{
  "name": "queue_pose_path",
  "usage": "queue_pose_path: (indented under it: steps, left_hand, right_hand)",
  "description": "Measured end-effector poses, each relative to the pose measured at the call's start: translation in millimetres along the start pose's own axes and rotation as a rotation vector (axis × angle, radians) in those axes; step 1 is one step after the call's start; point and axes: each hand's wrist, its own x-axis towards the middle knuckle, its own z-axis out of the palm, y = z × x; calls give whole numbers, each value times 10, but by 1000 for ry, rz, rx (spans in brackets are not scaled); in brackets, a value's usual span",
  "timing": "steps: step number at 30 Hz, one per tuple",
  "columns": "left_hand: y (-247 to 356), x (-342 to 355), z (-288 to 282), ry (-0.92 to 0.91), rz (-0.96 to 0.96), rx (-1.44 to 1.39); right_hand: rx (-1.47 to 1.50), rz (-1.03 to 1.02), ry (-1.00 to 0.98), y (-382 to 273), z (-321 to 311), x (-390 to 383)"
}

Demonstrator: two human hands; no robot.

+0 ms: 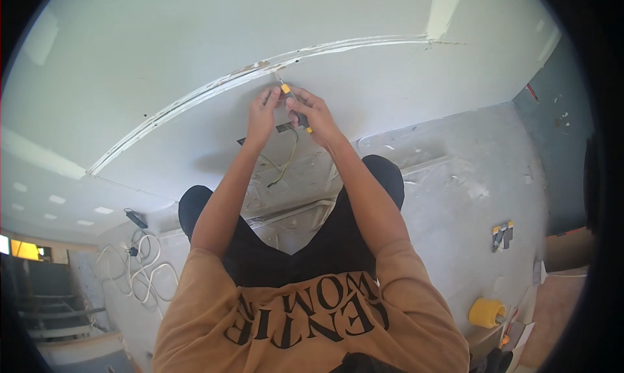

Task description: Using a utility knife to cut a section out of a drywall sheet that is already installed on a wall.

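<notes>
A person in a brown T-shirt [208, 295] with dark lettering and dark trousers [383, 184] is low down, knees apart, facing a pale wall [390, 74]. Both bare hands meet close to the wall, a little below its long seam [227, 81], which is lined with white, rough-edged material. The right hand [317, 116] has its fingers closed around the dark handle of a yellow-and-dark hand tool [286, 88]; the tool slants, its thin metal tip pointing up toward the seam and its yellow butt showing below the fingers. Whether the tip touches the wall cannot be told. The left hand [262, 115] is just beside the tool's upper end, thumb and fingers drawn close together; whether they grip anything cannot be made out. Beneath the hands is a dark slot [284, 127], with thin wires [284, 168] hanging near it. A pale cable [140, 275] lies in loops on the grey floor [461, 256], toward its left edge. Near the floor's right edge lie several flat-bladed tools [502, 236], and a yellow roll-shaped object [486, 313] sits toward its lower right corner. A pale patch [447, 9] runs upward from the seam's right end.
</notes>
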Motion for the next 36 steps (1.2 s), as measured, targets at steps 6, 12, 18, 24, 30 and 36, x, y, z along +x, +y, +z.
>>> queue_pose_path:
  steps: [6, 12, 18, 24, 30, 36]
  left_hand:
    - [-34, -21, 53, 71, -19, -130]
    - [-5, 85, 137, 252, 53, 95]
    - [42, 78, 195, 254, 67, 187]
    - [-59, 81, 272, 312, 293, 329]
    - [-59, 69, 382, 307, 194, 339]
    - [-41, 107, 586, 459, 252, 556]
  right_hand:
    - [-317, 33, -82, 81, -208, 150]
    - [-719, -315, 153, 181, -97, 222]
    - [-774, -231, 167, 93, -140, 271]
    - [-784, -297, 207, 88, -232, 338]
    - [-919, -205, 214, -22, -286, 296]
    - [-880, -169, 258, -65, -377, 266]
